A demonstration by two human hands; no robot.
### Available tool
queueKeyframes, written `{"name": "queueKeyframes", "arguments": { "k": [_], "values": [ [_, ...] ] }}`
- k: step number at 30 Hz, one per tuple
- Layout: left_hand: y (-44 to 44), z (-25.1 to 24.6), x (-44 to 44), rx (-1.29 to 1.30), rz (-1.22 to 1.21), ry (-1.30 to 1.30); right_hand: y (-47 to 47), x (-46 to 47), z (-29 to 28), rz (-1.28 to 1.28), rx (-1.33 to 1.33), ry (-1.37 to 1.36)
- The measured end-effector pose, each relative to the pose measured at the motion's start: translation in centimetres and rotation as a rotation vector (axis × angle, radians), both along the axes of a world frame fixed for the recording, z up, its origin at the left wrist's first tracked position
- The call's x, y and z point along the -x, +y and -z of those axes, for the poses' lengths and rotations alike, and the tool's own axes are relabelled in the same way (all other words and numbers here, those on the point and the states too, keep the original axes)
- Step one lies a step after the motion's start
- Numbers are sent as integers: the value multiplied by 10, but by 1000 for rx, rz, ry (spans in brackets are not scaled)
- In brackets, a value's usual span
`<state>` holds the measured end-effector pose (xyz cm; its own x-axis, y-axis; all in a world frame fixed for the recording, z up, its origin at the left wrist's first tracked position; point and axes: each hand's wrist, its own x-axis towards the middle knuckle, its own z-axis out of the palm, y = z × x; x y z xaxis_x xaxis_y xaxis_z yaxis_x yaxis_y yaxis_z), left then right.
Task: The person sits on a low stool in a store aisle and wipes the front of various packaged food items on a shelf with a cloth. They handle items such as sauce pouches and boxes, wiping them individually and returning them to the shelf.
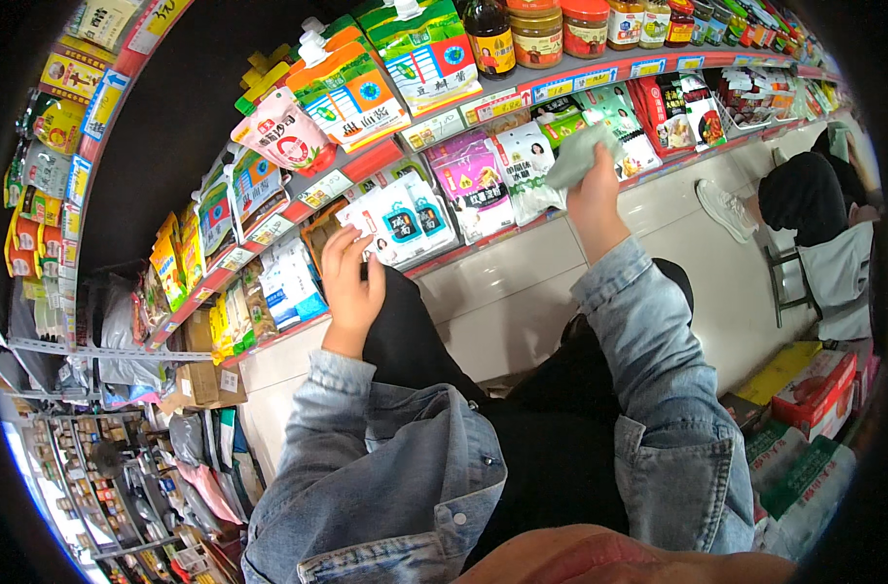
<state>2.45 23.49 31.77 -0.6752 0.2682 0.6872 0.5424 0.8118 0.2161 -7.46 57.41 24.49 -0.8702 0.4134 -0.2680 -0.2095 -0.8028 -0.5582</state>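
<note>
A folded pale green cloth (581,158) is gripped in my right hand (599,201), raised in front of the lower shelf. Behind the cloth stand a white bag with green print (525,162) and a light green bag (619,117), both partly covered by it. My left hand (352,281) has its fingers spread at the left end of some white packets with blue labels (407,223). The fingertips overlap the packets' edge; whether they press on them I cannot tell. Right of these packets is a purple bag (476,186).
Spouted sauce pouches (422,58) and jars (539,36) line the shelf above, with price tags along its red edge (371,166). At right, a person in dark trousers (801,193) sits on a low stool (787,285). Boxes (812,394) stand lower right; a cardboard box (209,383) sits at left.
</note>
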Motion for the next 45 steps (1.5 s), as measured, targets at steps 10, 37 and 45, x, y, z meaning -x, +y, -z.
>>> {"name": "queueKeyframes", "arguments": {
  "k": [10, 37, 45],
  "values": [
    [3, 41, -36, -192, -48, -367, -1, 54, -20, 119, 83, 113],
    [29, 77, -29, -114, 193, -773, -12, 75, -45, 38, -100, 211],
    [17, 77, -32, -183, 185, -808, -140, 27, -4, -238, -557, 42]
  ]
}}
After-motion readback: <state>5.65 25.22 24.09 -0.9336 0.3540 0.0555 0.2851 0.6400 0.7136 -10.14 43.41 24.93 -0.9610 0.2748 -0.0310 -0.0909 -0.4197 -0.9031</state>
